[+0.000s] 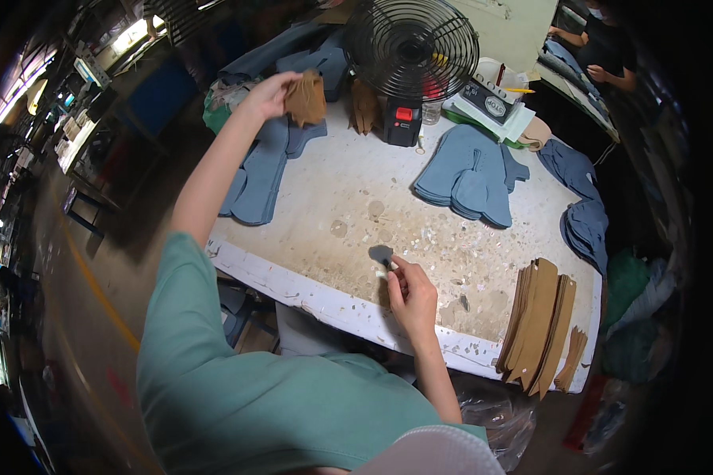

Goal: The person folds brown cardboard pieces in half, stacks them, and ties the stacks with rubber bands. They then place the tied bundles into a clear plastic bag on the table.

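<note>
A: State the items at the left end of the surface (325,190).
B: Blue-grey cut pieces (261,178) lie there in an overlapping group, partly covered by the raised left arm.

A: State the condition of the left hand (275,95).
B: Its fingers are closed on the left edge of a bundle of brown pieces (306,99), near the far edge of the surface. Whether the bundle is clear of what lies beneath cannot be told.

A: Proceed to the right.
B: More brown pieces (363,107) stand beside the black fan (412,47). Nearer the person, a small dark grey piece (379,253) is located toward the front edge of the surface.

A: State the condition of the right hand (414,297).
B: Index finger and thumb are extended. The index fingertip is at the right edge of the dark grey piece; whether the two digits pinch it cannot be told.

A: Complete the right side.
B: A fanned blue-grey stack (463,178) lies beyond the right hand. Long brown strips (535,317) are stacked near the front right corner, with shorter brown strips (573,358) just beside them.
</note>
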### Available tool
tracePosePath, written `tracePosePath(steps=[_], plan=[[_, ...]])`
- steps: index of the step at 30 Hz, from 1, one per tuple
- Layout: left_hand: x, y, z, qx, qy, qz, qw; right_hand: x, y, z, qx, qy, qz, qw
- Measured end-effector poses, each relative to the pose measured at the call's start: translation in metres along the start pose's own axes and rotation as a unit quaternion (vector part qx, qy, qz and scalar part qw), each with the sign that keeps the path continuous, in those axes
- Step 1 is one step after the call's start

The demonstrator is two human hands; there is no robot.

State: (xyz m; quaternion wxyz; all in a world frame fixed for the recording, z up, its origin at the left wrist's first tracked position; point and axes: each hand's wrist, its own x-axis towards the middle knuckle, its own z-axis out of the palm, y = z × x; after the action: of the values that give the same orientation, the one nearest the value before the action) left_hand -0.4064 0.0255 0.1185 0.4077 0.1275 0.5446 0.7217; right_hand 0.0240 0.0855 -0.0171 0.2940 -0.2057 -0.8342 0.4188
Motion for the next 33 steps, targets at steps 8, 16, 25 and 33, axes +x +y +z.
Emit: tracePosePath(steps=[8, 16, 25, 33], plan=[[0.154, -0.006, 0.035, -0.080, 0.015, 0.059, 0.995, 0.002, 0.006, -0.001, 0.004, -0.001, 0.009, 1.000], [0.206, -0.093, 0.033, 0.040, 0.079, 0.056, 0.995, 0.003, 0.008, 0.000, -0.025, -0.002, -0.016, 1.000], [0.168, -0.089, 0.045, 0.386, 0.195, -0.051, 0.900, 0.003, 0.009, 0.000, -0.023, 0.002, -0.017, 1.000], [0.106, -0.071, 0.053, 0.773, 0.176, 0.086, 0.604, 0.000, 0.010, -0.003, -0.005, -0.012, -0.013, 1.000]])
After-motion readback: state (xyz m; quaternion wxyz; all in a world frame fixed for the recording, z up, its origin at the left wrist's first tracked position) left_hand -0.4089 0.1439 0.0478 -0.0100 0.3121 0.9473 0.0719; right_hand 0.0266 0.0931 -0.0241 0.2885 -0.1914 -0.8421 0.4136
